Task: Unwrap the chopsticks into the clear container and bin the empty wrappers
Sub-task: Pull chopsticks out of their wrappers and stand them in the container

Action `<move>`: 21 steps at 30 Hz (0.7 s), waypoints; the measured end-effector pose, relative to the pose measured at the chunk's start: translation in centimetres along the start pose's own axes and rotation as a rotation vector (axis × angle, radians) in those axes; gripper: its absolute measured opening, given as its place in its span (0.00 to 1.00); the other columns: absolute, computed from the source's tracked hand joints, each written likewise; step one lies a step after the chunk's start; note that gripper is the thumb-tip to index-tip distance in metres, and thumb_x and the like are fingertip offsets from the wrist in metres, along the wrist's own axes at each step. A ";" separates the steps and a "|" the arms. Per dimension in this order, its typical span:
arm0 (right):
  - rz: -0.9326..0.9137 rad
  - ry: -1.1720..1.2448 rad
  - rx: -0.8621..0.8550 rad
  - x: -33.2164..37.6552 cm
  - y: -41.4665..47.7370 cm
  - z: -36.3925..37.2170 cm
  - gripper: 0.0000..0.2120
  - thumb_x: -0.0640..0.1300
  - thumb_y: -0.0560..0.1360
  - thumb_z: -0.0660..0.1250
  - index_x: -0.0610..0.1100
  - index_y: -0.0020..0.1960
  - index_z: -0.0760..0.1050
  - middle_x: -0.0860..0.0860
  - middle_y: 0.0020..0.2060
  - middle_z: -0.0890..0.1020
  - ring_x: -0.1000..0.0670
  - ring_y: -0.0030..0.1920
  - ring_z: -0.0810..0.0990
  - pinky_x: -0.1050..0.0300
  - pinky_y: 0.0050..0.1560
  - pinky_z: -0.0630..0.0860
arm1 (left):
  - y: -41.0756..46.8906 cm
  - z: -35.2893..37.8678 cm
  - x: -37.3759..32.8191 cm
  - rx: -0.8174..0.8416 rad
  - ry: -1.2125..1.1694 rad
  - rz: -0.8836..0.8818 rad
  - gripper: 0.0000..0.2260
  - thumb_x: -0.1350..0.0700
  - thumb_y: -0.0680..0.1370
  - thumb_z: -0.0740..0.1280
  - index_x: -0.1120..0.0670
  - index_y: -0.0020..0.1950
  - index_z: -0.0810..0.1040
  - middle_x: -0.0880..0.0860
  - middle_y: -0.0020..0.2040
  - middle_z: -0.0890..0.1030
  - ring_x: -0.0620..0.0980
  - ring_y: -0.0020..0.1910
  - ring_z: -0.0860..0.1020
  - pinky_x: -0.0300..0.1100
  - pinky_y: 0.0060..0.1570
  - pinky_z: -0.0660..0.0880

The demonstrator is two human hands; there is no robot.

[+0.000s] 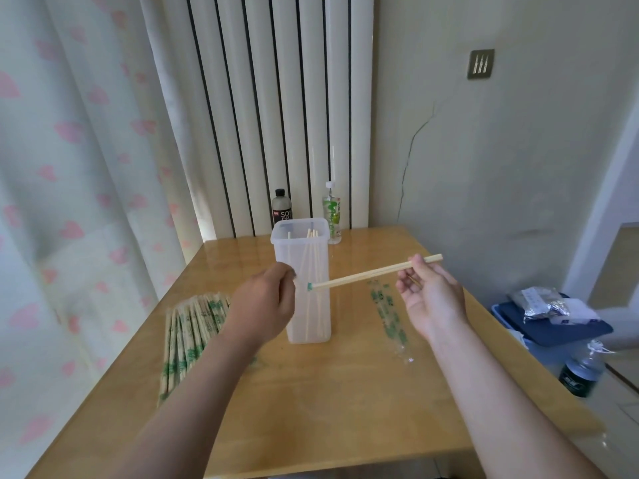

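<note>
Showing "SO", black bottle (281, 207) behind clear container (288, 252); chopsticks (366, 274) in right hand (432, 293).

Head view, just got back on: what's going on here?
A person's right hand holds a bare pair of chopsticks, a green wrapper scrap on its tip, in front of the clear container, which holds several. The left hand is curled nearby. Wrapped pairs wait left; an empty wrapper lies on the table.
</note>
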State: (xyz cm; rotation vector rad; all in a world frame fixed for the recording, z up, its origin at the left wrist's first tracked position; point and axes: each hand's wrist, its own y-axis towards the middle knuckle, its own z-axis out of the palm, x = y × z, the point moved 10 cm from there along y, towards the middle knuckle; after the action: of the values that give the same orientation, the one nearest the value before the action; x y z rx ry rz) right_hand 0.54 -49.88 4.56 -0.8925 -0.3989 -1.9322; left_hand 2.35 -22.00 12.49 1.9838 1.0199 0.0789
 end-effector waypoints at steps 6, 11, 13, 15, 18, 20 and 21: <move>-0.078 -0.033 -0.002 1.9 0.7 1.9 0.02 0.34 0.80 0.68 0.35 0.50 0.78 0.44 0.39 0.78 0.48 0.37 0.78 0.57 0.37 0.79 | 1.6 -4.9 3.3 -0.269 -0.383 -0.403 0.11 0.59 0.84 0.58 0.56 0.44 0.75 0.49 0.29 0.71 0.43 0.25 0.66 0.40 0.27 0.64; -0.127 -0.035 0.041 3.8 1.0 5.4 0.02 0.35 0.80 0.69 0.35 0.49 0.79 0.45 0.37 0.78 0.48 0.37 0.79 0.57 0.38 0.80 | 2.0 -4.4 3.1 -0.204 -0.432 -0.378 0.09 0.58 0.84 0.60 0.53 0.47 0.76 0.48 0.30 0.72 0.41 0.25 0.68 0.35 0.26 0.66; -0.175 -0.039 0.061 5.1 1.3 7.5 0.03 0.35 0.80 0.69 0.36 0.47 0.79 0.45 0.35 0.78 0.48 0.36 0.79 0.56 0.38 0.80 | 2.3 -4.0 3.0 -0.165 -0.417 -0.350 0.09 0.58 0.84 0.60 0.51 0.45 0.75 0.49 0.32 0.75 0.43 0.27 0.71 0.36 0.27 0.68; -0.239 -0.070 0.079 6.5 1.7 9.6 0.06 0.35 0.80 0.69 0.37 0.44 0.78 0.45 0.34 0.78 0.49 0.34 0.78 0.57 0.37 0.79 | 2.5 -3.4 3.3 -0.120 -0.434 -0.359 0.10 0.57 0.84 0.60 0.48 0.45 0.75 0.53 0.35 0.78 0.49 0.31 0.74 0.44 0.32 0.73; -0.347 -0.183 0.079 7.8 2.1 12.3 0.09 0.37 0.80 0.69 0.37 0.42 0.78 0.45 0.32 0.77 0.49 0.33 0.77 0.57 0.37 0.79 | 2.6 -3.1 3.7 -0.088 -0.459 -0.382 0.09 0.56 0.84 0.60 0.50 0.46 0.75 0.58 0.38 0.80 0.60 0.38 0.78 0.57 0.38 0.76; -0.403 -0.293 0.081 7.7 2.3 13.9 0.10 0.38 0.80 0.70 0.37 0.40 0.77 0.45 0.31 0.77 0.49 0.32 0.76 0.57 0.36 0.80 | 2.5 -3.0 3.9 -0.083 -0.459 -0.389 0.09 0.56 0.84 0.60 0.52 0.45 0.75 0.59 0.38 0.80 0.62 0.37 0.78 0.59 0.38 0.76; -0.426 -0.371 0.083 7.3 2.4 14.6 0.11 0.39 0.80 0.70 0.37 0.40 0.78 0.46 0.31 0.77 0.50 0.31 0.76 0.57 0.35 0.79 | 2.5 -2.9 4.1 -0.079 -0.460 -0.398 0.09 0.56 0.84 0.60 0.52 0.45 0.75 0.59 0.38 0.80 0.62 0.37 0.78 0.60 0.38 0.76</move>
State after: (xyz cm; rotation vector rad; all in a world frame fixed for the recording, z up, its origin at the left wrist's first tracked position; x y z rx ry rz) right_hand 6.62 -46.91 19.56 -1.1866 -0.9451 -2.1067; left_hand 5.42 -17.98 14.79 1.5883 1.0586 -0.5229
